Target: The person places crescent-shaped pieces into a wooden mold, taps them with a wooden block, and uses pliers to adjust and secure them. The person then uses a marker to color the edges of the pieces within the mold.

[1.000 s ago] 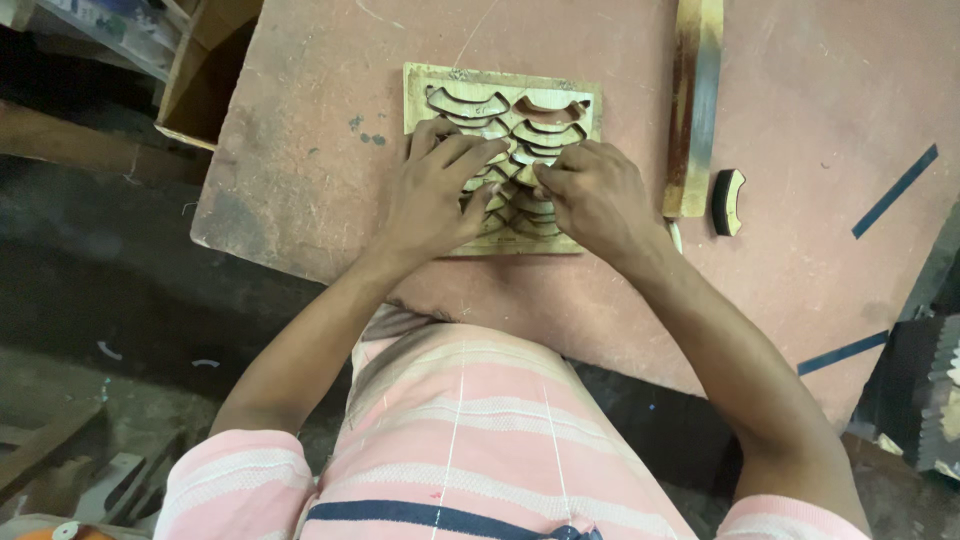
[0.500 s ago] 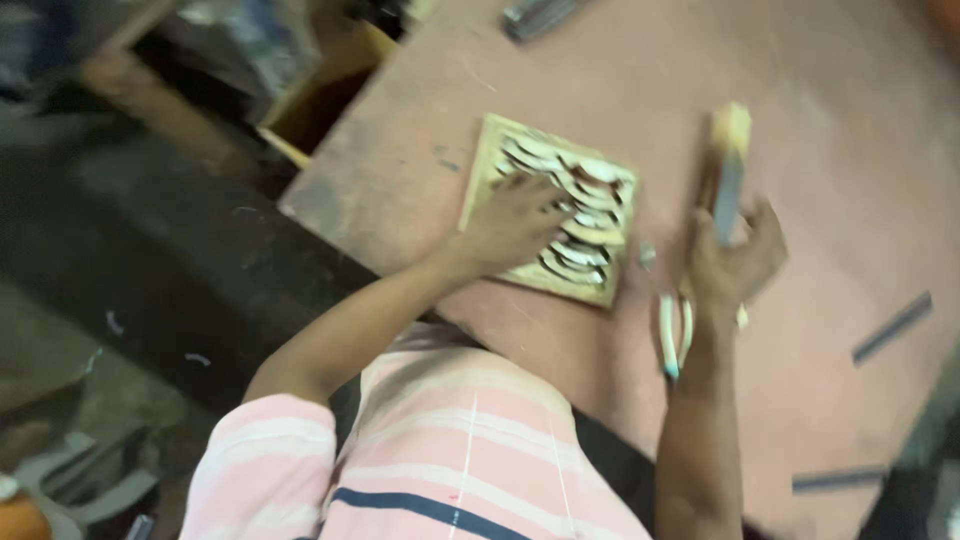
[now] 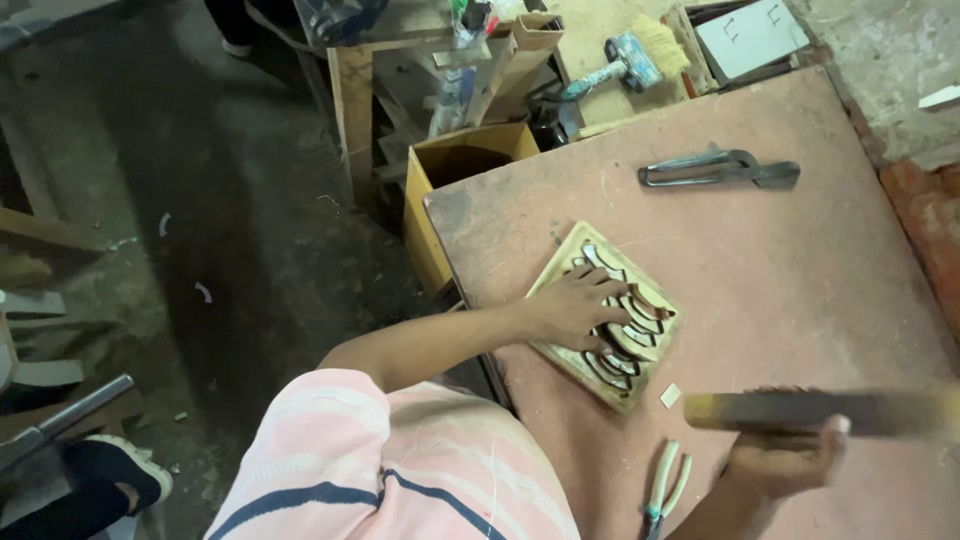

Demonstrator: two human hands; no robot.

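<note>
A square wooden panel (image 3: 567, 258) with several curved cut-out pieces lies tilted on the reddish worktable (image 3: 800, 290). My left hand (image 3: 575, 308) rests flat on the panel, fingers spread over the curved pieces. My right hand (image 3: 785, 460) is raised at the lower right, closed around a long wooden stick (image 3: 830, 412) that is blurred and held roughly level above the table. A small pale wood chip (image 3: 670, 396) lies beside the panel's lower corner.
Pliers with pale handles (image 3: 663, 487) lie near the table's front edge. A metal clamp-like tool (image 3: 718, 170) lies at the far side. An open cardboard box (image 3: 460, 170) stands at the table's left corner, a brush (image 3: 632, 58) on a bench behind it. Someone's shoe (image 3: 105, 475) shows at lower left.
My right hand left the panel, took the wooden stick from the table and lifted it. My left hand stays on the panel. The view has swung to the left.
</note>
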